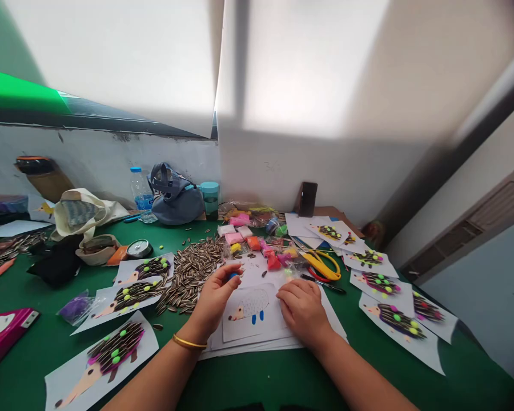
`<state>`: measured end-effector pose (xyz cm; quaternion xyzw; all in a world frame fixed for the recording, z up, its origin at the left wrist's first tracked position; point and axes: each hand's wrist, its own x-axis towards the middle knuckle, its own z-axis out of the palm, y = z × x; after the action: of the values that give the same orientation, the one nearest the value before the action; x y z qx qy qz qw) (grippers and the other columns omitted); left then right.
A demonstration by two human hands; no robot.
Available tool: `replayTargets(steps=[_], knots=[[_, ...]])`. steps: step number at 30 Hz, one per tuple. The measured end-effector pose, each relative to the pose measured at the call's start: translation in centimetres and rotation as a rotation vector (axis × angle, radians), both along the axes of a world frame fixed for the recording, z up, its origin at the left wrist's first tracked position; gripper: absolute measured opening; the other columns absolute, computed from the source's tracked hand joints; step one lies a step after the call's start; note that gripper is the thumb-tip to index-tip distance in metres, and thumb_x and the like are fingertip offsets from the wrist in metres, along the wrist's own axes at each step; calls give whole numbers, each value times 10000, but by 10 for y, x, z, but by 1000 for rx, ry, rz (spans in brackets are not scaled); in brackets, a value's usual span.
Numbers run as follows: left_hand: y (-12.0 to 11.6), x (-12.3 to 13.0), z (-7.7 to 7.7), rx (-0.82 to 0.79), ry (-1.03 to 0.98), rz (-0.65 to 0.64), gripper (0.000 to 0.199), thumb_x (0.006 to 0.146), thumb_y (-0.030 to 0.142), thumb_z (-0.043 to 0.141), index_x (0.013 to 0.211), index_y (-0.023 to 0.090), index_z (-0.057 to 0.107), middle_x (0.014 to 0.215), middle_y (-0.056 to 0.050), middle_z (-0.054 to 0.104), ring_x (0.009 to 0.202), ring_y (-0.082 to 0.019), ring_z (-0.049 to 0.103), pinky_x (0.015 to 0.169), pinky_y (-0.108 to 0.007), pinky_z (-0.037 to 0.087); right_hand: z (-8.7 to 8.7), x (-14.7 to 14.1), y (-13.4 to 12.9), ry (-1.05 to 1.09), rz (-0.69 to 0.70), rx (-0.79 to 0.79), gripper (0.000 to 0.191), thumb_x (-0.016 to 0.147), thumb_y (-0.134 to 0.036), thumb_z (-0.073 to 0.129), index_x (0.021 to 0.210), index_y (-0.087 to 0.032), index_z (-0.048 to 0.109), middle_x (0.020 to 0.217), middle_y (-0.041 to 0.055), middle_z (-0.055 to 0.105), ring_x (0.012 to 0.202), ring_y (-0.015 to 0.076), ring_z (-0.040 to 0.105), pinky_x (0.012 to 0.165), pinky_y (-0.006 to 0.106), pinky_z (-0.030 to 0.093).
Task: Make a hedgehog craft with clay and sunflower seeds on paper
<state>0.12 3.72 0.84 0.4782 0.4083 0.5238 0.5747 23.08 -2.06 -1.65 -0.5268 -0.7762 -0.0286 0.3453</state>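
My left hand (218,294), with a gold bangle at the wrist, is held above the left edge of a drawing sheet (244,330). Thumb and fingers pinch a small piece of blue modelling clay (233,275), mostly hidden by the fingers. On the sheet is an outlined hedgehog (253,302) with a peach clay face and two blue clay legs. My right hand (302,308) rests palm down on the sheet's right side, fingers lying together, holding nothing visible. More white paper lies beneath the drawing. Close to my left hand spreads a pile of striped sunflower seeds (197,265).
Seed-covered hedgehog pictures lie at left (115,354) and right (400,325). Behind the drawing are coloured clay packets (253,244) and yellow-handled scissors (325,265). A blue bag (177,197), water bottle (141,194) and propped phone (308,198) stand along the wall.
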Motion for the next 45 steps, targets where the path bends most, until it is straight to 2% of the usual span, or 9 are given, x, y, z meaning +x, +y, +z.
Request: replayTargets(steps=[3, 9, 17, 23, 27, 31, 36, 40, 45], knots=[[0, 2, 1, -58, -52, -31, 402, 755, 392, 746, 1098, 195, 679, 1018, -78, 698, 779, -146, 607, 761, -289, 474, -1, 0, 1, 7, 3, 1, 171, 872, -133, 560, 912, -237, 688, 949, 19, 717, 1051, 209, 558, 975, 394, 267], [-2, 0, 2, -43, -13, -49, 349, 760, 461, 735, 932, 158, 720, 696, -22, 657, 526, -80, 453, 524, -211, 358, -1, 2, 1, 6, 0, -1, 176, 873, -134, 558, 922, -241, 690, 955, 19, 715, 1053, 207, 558, 972, 392, 269], [-2, 3, 6, -64, -50, -6, 480, 680, 315, 818, 1137, 219, 706, 1090, -71, 697, 890, -171, 610, 823, -280, 461, 0, 1, 1, -21, -14, 2, 172, 873, -138, 555, 913, -240, 688, 943, 15, 712, 1036, 199, 564, 965, 383, 282], [-3, 1, 6, -92, 13, -50, 407, 707, 417, 783, 1017, 159, 728, 806, -49, 696, 672, -131, 561, 673, -260, 448, 4, 11, 3, 20, -150, 32, 215, 863, -145, 533, 992, -241, 677, 1045, 37, 695, 1058, 233, 544, 978, 409, 288], [-4, 1, 6, -101, 16, -56, 396, 716, 499, 753, 881, 141, 732, 692, -33, 650, 591, -117, 525, 578, -236, 412, -1, 25, 10, -27, -316, 76, 410, 807, -101, 492, 1166, -239, 632, 1203, 62, 633, 1145, 260, 511, 1001, 423, 310], [-5, 4, 9, -130, -77, -66, 410, 718, 488, 756, 959, 158, 723, 862, -71, 703, 641, -118, 575, 639, -251, 466, -10, 32, 16, -101, -335, 51, 504, 813, -115, 490, 1285, -271, 574, 1272, 63, 601, 1174, 272, 498, 979, 434, 329], [-5, 5, 10, -154, -123, -40, 440, 661, 369, 828, 1058, 204, 736, 1139, -92, 693, 896, -173, 657, 848, -295, 500, -15, 32, 20, -83, -339, 29, 429, 858, -148, 515, 1257, -289, 589, 1184, 67, 648, 1126, 270, 515, 943, 437, 319], [-4, 5, 7, -179, -148, -57, 434, 657, 406, 833, 1022, 184, 755, 1063, -96, 725, 938, -200, 672, 901, -328, 500, -16, 34, 21, -72, -376, 14, 355, 884, -175, 526, 1218, -263, 605, 1122, 66, 664, 1090, 263, 527, 936, 426, 308], [-3, 3, 4, -155, -65, -66, 467, 620, 391, 862, 1016, 176, 741, 905, -73, 741, 732, -156, 672, 739, -291, 524, -13, 34, 21, -50, -376, -13, 288, 899, -166, 513, 1149, -252, 628, 1068, 56, 678, 1057, 244, 547, 920, 408, 299]])
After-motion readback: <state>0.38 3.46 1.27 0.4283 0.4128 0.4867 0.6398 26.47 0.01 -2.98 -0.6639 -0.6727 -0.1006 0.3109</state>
